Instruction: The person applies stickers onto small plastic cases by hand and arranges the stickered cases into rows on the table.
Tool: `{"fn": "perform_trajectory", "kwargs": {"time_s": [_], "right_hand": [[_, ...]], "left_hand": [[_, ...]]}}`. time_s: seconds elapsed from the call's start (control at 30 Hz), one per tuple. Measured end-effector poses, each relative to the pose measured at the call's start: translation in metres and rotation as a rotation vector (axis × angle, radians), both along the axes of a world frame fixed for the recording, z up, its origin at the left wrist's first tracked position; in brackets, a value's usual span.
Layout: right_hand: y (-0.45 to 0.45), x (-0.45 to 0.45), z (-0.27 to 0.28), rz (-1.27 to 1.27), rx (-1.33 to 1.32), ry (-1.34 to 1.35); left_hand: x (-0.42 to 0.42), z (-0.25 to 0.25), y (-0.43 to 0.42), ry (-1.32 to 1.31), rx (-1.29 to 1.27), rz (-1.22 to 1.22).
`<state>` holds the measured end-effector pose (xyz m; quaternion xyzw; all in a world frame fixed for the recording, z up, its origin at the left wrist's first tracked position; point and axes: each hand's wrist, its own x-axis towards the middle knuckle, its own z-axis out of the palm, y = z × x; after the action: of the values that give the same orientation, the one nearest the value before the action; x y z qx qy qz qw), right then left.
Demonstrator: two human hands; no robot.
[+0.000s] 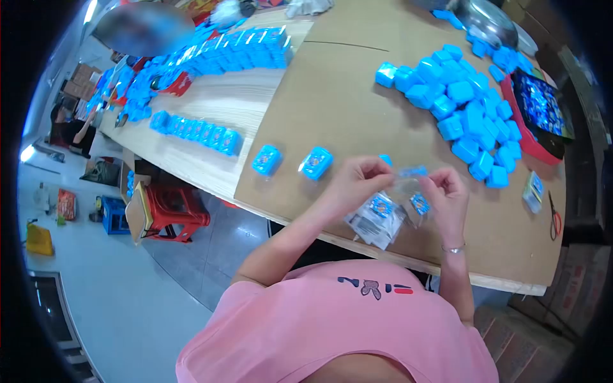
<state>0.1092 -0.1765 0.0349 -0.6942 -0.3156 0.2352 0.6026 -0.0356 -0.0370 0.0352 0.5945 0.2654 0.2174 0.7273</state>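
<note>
Close to the table's front edge, my left hand [363,183] and my right hand [447,193] pinch a small clear plastic bag [403,185] between them. Something blue shows at the bag's top; I cannot make out whether it is inside or behind. Below my hands lie clear packets with blue printed labels [382,205], and another blue-printed piece [419,204] sits just under my right fingers. Left of my left hand stand two blue boxes in clear wrap, one nearer [317,163] and one farther [267,160]. Part of a blue box [385,159] shows behind my left fingers.
A heap of blue boxes [463,96] covers the table's right side, beside a red-rimmed tray [529,137] of small blue packets. Scissors [555,220] and a card stack [533,191] lie at the right edge. Wrapped boxes stand in rows [196,133] at left. People are farther off.
</note>
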Motion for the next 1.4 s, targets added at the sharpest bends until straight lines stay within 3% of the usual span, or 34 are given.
{"fn": "perform_trajectory", "kwargs": {"time_s": [0.07, 0.13, 0.17, 0.23, 0.33, 0.4, 0.43, 0.57, 0.6, 0.73, 0.9, 1.1, 1.23, 1.4], "right_hand": [[-0.002, 0.001, -0.004, -0.036, 0.012, -0.011], [-0.002, 0.000, -0.003, 0.003, 0.008, -0.037], [-0.001, -0.002, -0.002, -0.029, -0.010, -0.041], [0.002, -0.006, 0.002, 0.079, 0.010, 0.070], [-0.007, 0.000, 0.000, 0.048, 0.010, 0.163], [-0.008, 0.003, -0.003, 0.072, 0.051, 0.263], [-0.007, 0.003, -0.007, 0.063, 0.048, 0.264], [-0.005, 0.007, -0.026, 0.019, 0.041, 0.041], [-0.005, 0.005, -0.026, 0.013, 0.040, 0.042], [-0.001, -0.007, -0.026, 0.141, -0.008, -0.017], [-0.001, -0.005, -0.028, 0.266, 0.089, -0.177], [0.005, -0.008, -0.026, 0.132, 0.244, -0.146], [0.001, -0.011, -0.014, 0.179, 0.208, 0.312], [0.001, -0.009, -0.005, 0.184, 0.152, 0.390]], "left_hand": [[0.001, -0.004, 0.001, -0.013, -0.006, -0.069], [-0.001, 0.010, -0.002, 0.112, 0.252, -0.003], [-0.001, 0.006, -0.003, 0.104, 0.235, -0.036], [0.000, -0.006, -0.007, 0.055, 0.366, -0.067], [0.001, -0.005, -0.012, 0.049, 0.397, -0.167], [0.005, -0.010, -0.006, 0.177, 0.722, 0.110], [0.005, -0.015, -0.001, 0.174, 0.718, 0.101], [0.004, -0.052, 0.016, 0.355, 1.180, 0.017], [0.005, -0.050, 0.014, 0.352, 1.180, 0.012], [0.004, -0.029, 0.003, 0.227, 0.282, 0.025], [0.002, -0.023, 0.002, -0.003, -0.001, 0.122], [-0.005, -0.013, -0.001, -0.027, -0.121, 0.016], [-0.010, -0.012, 0.001, -0.023, -0.126, -0.078], [-0.008, -0.005, -0.002, -0.083, -0.115, -0.097]]}}
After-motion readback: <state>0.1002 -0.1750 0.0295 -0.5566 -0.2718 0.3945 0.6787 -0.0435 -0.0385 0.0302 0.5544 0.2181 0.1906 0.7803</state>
